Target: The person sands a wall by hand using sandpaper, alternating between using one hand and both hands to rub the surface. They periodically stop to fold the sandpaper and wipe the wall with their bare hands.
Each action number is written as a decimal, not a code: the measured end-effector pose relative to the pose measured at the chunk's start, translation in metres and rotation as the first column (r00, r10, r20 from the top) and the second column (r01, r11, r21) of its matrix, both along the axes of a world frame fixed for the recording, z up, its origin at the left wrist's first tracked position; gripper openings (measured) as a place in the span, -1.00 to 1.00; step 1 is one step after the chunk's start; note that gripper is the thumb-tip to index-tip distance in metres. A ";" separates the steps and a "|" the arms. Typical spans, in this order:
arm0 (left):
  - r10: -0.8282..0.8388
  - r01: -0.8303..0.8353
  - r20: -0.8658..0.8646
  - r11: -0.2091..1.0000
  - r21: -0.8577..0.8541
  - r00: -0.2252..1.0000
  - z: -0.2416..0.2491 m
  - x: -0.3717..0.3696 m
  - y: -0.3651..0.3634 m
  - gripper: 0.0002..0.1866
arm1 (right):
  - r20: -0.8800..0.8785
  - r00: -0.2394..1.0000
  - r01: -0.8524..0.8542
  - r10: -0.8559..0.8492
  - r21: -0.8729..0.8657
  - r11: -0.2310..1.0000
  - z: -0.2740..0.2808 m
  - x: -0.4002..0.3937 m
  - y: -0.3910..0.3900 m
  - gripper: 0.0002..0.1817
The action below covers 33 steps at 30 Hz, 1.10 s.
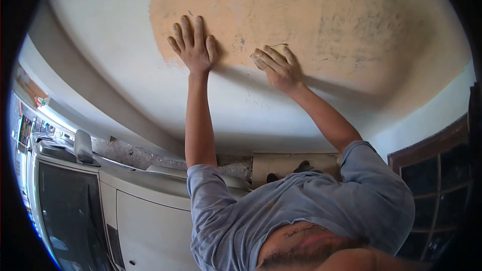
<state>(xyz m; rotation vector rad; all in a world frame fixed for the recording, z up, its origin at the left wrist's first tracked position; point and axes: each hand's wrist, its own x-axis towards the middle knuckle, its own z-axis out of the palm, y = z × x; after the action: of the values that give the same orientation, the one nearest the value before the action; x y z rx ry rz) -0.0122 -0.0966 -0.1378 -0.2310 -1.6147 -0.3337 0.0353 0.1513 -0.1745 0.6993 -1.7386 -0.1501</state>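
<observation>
My left hand lies flat against an orange-tan patch on the pale wall, near the patch's left edge. Its fingers are spread and dusty, with nothing in them. To the right, my right hand presses on the lower part of the same patch with bent, dusty fingers. A thin tan sheet, perhaps sandpaper, shows only as a fine edge at those fingertips; the rest is hidden underneath. Dark scuffs mark the patch further right.
A curved moulding runs along the wall's left side. Below it stands a light-coloured vehicle with a dark window and a side mirror. At the right is a brown-framed door or window with dark panes. Dark footwear shows below my shirt.
</observation>
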 end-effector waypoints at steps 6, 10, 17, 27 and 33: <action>-0.036 0.037 0.062 0.999 -0.020 0.997 -0.005 0.005 0.006 -0.41 | -0.183 0.976 -0.147 0.120 -0.141 0.979 0.204 -0.014 -0.029 -0.67; -0.026 0.027 0.073 1.000 -0.012 0.997 -0.006 0.007 0.008 -0.40 | -0.229 0.971 -0.101 0.068 -0.133 0.986 0.175 0.001 -0.039 -0.71; -0.093 0.094 0.144 0.996 0.001 0.985 -0.002 0.010 0.001 -0.41 | 0.240 0.934 -0.276 0.264 0.016 0.961 -0.010 0.006 -0.024 -0.68; -0.028 0.026 0.096 0.999 0.023 0.995 -0.012 0.007 0.021 -0.37 | -0.079 0.997 -0.026 0.012 -0.181 0.983 0.114 0.007 -0.020 -0.55; 0.028 -0.019 0.123 0.997 -0.076 0.992 -0.001 0.010 0.039 -0.29 | 0.147 0.989 -0.018 0.013 0.032 0.999 -0.013 0.020 0.052 -0.58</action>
<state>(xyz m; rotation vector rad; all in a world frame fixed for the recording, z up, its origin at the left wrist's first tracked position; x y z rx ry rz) -0.0024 -0.0573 -0.1387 -0.2520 -1.7533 -0.2745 0.0556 0.2036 -0.1872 0.7637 -1.8738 -0.1192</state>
